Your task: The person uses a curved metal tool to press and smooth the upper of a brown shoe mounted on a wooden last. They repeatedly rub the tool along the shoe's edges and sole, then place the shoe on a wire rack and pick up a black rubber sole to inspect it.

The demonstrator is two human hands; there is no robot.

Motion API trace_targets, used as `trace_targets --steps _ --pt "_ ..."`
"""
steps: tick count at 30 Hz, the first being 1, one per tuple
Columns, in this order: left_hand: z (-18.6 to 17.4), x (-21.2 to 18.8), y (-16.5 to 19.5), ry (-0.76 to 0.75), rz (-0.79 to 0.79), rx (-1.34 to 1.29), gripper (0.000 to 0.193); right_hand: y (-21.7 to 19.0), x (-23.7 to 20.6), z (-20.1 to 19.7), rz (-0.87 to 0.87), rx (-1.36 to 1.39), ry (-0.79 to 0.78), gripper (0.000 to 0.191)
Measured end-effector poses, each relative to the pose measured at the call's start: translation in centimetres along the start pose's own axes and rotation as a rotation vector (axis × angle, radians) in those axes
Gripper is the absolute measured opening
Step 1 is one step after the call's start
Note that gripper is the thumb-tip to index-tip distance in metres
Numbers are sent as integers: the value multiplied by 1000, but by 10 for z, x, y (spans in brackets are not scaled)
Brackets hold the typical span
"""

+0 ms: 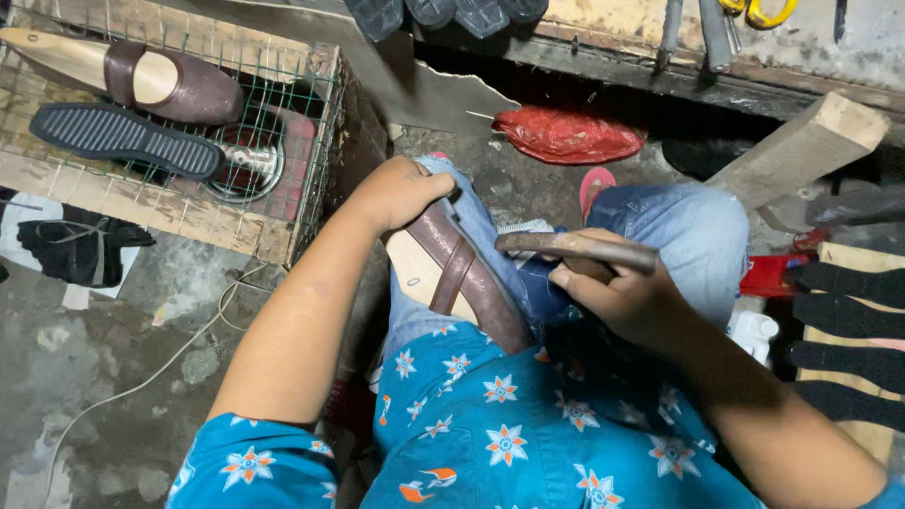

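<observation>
- Left hand is gripping the toe end of a brown shoe at frame centre, fingers closed around it.
- Right hand is holding a brush, fingers wrapped on its handle, just right of the shoe.

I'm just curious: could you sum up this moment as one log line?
left hand: holds brown shoe on wooden last | right hand: grips metal tool | shoe rests on lap

Concrete floor and a wire-mesh crate

The stained floor carries a red plastic bag, a thin pale cord and a wood-framed mesh crate; on the crate's mesh lie a black ridged sole and a brown shoe on its wooden last.
</observation>
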State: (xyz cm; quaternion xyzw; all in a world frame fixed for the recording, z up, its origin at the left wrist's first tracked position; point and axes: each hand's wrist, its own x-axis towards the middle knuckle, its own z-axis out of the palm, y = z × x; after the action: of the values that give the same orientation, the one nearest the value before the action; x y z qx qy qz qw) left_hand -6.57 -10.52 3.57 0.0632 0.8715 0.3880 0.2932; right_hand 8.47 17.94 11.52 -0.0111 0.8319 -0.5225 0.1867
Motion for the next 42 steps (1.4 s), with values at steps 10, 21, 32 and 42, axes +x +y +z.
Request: trace_targets --steps 10,21,32,42 --pt "4 3 -2 -10 -7 -38 49 10 5 23 -644 -294 8 31" --pt "2 2 1 -10 6 -39 48 13 -7 22 -392 -186 -215 44" --pt "0 0 5 -12 6 -16 48 -15 -9 23 39 -65 -228 43" --pt "2 -3 1 -9 7 -4 50 -6 -17 15 111 61 -280 42"
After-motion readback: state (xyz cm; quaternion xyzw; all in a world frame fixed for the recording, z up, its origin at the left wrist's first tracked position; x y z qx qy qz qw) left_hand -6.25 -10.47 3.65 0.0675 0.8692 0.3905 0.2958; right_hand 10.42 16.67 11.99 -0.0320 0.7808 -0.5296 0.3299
